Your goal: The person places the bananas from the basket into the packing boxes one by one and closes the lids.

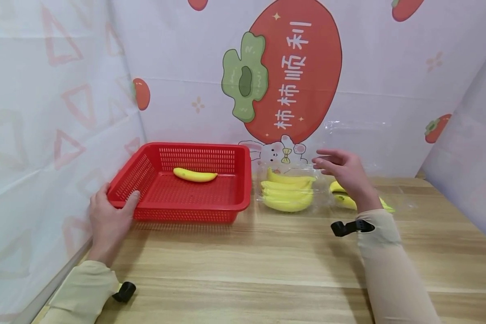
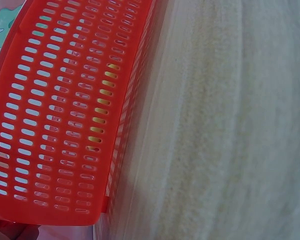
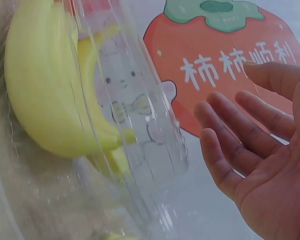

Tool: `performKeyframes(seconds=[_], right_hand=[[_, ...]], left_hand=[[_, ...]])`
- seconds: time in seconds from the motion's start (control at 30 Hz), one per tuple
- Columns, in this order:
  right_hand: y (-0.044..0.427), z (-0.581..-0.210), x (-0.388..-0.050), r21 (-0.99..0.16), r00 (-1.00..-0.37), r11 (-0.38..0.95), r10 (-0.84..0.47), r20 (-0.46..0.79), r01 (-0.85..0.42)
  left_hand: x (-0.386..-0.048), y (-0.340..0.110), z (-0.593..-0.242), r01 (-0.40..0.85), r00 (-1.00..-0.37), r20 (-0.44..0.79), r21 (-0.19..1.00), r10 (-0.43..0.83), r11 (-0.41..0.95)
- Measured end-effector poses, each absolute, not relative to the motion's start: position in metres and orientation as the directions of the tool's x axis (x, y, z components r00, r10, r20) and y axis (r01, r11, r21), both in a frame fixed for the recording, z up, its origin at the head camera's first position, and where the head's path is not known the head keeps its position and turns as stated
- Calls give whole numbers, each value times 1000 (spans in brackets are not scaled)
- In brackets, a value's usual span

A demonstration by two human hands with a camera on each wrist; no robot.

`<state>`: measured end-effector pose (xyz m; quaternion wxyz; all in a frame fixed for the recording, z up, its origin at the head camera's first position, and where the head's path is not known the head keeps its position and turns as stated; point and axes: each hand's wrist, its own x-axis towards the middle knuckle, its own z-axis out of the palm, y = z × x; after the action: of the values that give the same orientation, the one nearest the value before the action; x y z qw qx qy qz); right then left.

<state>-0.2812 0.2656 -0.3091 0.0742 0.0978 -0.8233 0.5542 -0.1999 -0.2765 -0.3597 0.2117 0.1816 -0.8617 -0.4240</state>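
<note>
At the left, my left hand (image 1: 111, 225) grips the front left corner of a red plastic basket (image 1: 182, 208), with the thumb over the rim. One yellow banana (image 1: 195, 175) lies inside the basket. In the left wrist view, the slotted basket wall (image 2: 65, 115) fills the left side, and only a bit of the fingers (image 2: 12, 232) shows. My right hand (image 1: 346, 173) hovers in the air with fingers spread and holds nothing. Near it, several bananas (image 1: 287, 202) sit in a clear plastic box (image 1: 317, 198). The right wrist view shows the empty palm (image 3: 275, 200) beside these bananas (image 3: 40, 75).
To the right, more bananas (image 1: 343, 202) lie in another clear plastic container, partly behind my right forearm. A raised transparent lid (image 1: 354, 126) stands against the printed backdrop (image 1: 178, 121). Fabric walls border the wooden table (image 1: 243, 270) on the left and right.
</note>
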Motion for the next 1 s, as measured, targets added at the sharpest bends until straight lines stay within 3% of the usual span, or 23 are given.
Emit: performKeyframes(seconds=[0.43, 1.0], right_hand=[[228, -306, -290, -935, -962, 236, -117, 245, -266], [181, -308, -303, -940, -953, 183, -153, 262, -288]], left_hand=[[-200, -278, -361, -122, -841, 227, 805, -491, 581], [-199, -278, -363, -85, -835, 265, 803, -482, 590]])
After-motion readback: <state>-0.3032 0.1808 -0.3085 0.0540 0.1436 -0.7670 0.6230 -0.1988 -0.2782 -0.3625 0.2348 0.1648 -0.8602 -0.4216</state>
